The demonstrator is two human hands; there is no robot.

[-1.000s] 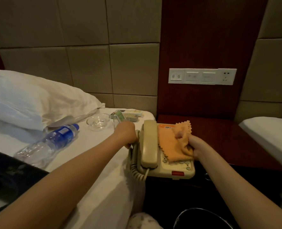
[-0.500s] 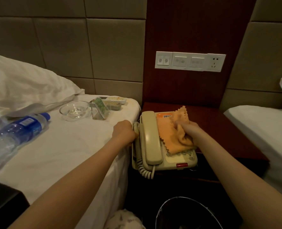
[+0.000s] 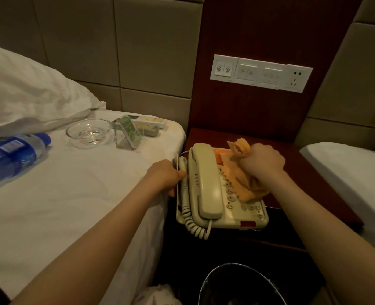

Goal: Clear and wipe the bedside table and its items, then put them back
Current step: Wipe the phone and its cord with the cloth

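A cream telephone [image 3: 206,183] with its handset in the cradle and a coiled cord sits at the left front of the dark red bedside table [image 3: 296,164]. My left hand [image 3: 165,176] grips the phone's left side. My right hand [image 3: 262,162] is closed on a bunched orange cloth [image 3: 241,179] and presses it on the keypad. On the bed [image 3: 76,194] to the left lie a blue-labelled water bottle [image 3: 10,156], a clear glass bowl [image 3: 88,133], a clear stand with a green card [image 3: 128,134] and a white remote control [image 3: 149,122].
A white pillow [image 3: 28,97] lies at the head of the left bed. A second bed [image 3: 347,166] borders the table on the right. A switch and socket panel [image 3: 260,72] is on the wall above. A dark bin [image 3: 241,285] stands below the table's front.
My right hand has pushed the cloth up the phone's face and bunched it more tightly. My view has shifted left and closer. My left hand keeps its hold on the phone's side.
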